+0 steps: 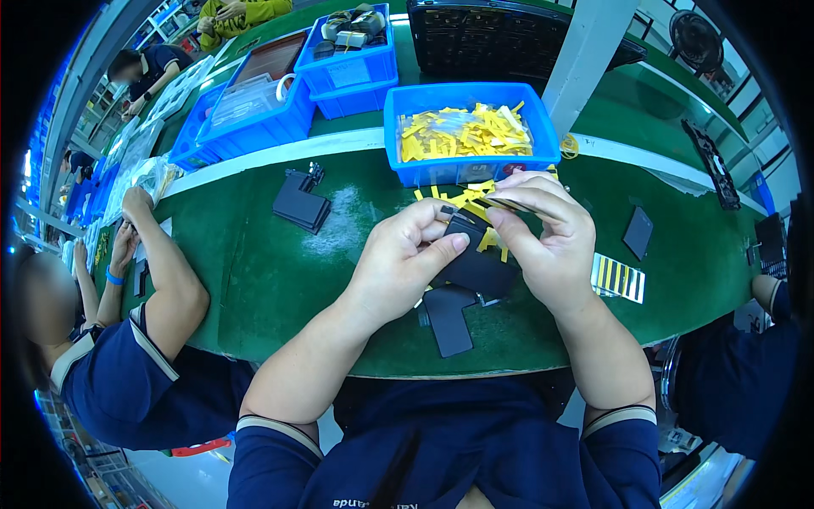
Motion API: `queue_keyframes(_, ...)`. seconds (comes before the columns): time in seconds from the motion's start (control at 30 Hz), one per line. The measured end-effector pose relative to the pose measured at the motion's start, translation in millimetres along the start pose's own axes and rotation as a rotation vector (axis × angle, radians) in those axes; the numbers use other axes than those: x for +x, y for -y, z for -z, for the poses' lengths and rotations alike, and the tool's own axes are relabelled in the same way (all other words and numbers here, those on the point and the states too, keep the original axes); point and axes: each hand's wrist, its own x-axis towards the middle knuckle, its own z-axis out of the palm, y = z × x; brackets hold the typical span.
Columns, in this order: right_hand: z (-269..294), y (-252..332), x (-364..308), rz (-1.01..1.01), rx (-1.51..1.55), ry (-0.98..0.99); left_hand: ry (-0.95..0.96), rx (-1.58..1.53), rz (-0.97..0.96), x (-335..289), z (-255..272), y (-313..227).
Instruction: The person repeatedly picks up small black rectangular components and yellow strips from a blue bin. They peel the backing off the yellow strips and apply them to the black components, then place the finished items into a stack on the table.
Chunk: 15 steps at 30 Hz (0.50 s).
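My left hand (405, 265) is closed, its thumb and fingers pinching a flat black L-shaped piece (479, 270) over the green table. Close beside it, my right hand (547, 242) is also closed, and a thin dark strip with a tan edge (512, 205) sticks out between its thumb and fingers. What exactly that strip is, I cannot make out. Beneath the held piece lies another black L-shaped piece (449, 327). Loose yellow strips (462, 197) are scattered just beyond my hands, partly hidden by them.
A blue bin (475, 174) of yellow strips stands beyond my hands. Stacked black pieces (301, 204) lie to the left. On the right are a black plate (638, 232) and a card with yellow-and-black stripes (619, 278). A co-worker's arm (174, 263) rests at the left; a post (589, 68) rises behind.
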Motion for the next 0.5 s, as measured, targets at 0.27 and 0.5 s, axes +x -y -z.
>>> queue_keyframes(0.27, 0.6, -0.6, -1.8, -0.065, -0.005, 0.033, -0.009, 0.034, -0.023, 0.6, 0.2, 0.0)
queue_keyframes(0.5, 0.3, 1.2, -1.0, -0.081, -0.008, 0.045, -0.006, 0.061, -0.029, 0.1, 1.0, 0.1)
